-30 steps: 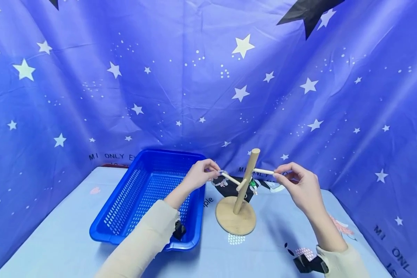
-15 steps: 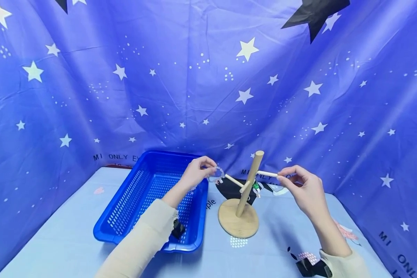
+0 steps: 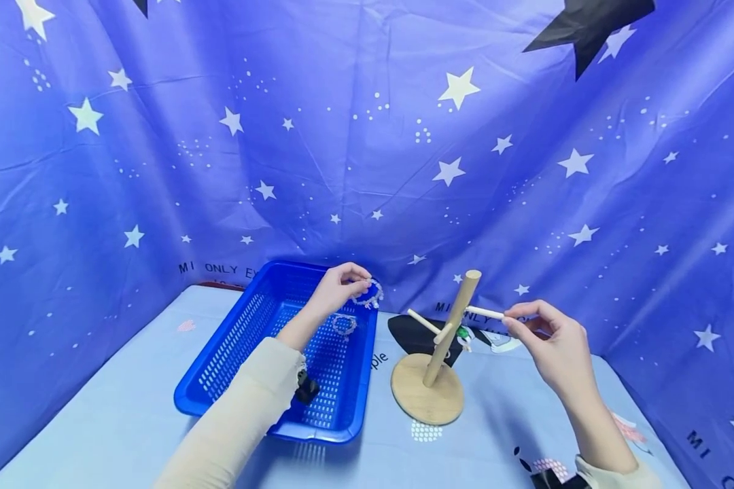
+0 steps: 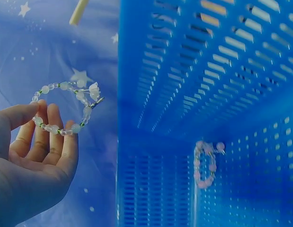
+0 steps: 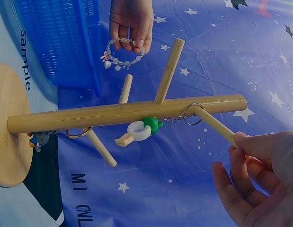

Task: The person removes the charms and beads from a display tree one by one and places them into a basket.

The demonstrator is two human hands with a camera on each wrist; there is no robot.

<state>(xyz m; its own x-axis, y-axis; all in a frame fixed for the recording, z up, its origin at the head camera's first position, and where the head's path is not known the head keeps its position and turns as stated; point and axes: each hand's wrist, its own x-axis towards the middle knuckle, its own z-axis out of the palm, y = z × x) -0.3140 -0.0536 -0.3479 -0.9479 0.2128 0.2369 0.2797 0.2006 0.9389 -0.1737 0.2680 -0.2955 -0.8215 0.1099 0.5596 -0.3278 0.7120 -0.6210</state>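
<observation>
My left hand (image 3: 336, 291) pinches a beaded bracelet (image 4: 56, 128) of clear, pale and green beads with a white flower charm. The bracelet hangs over the far right corner of the blue basket (image 3: 367, 387) in the head view. Inside that basket lies a pink beaded bracelet (image 4: 204, 165). With thumb and fingers, my right hand (image 3: 547, 339) grips the tip of an upper peg (image 5: 215, 125) on a wooden stand (image 3: 465, 295). A keychain with a green and white figure (image 5: 141, 130) hangs by its ring from that peg. Another keychain (image 5: 41, 138) hangs lower, near the round base.
Bare pegs stick out from the stand's post, one toward the basket (image 3: 424, 320). The stand's round base (image 3: 428, 401) rests on a pale blue patterned cloth (image 3: 489, 435), right of the basket. A starry blue curtain (image 3: 342, 170) closes off the back and sides.
My left hand has drawn the bracelet off the stand's left peg and moved left to the basket. The bracelet in the basket has come into view. My right hand keeps its hold on the peg.
</observation>
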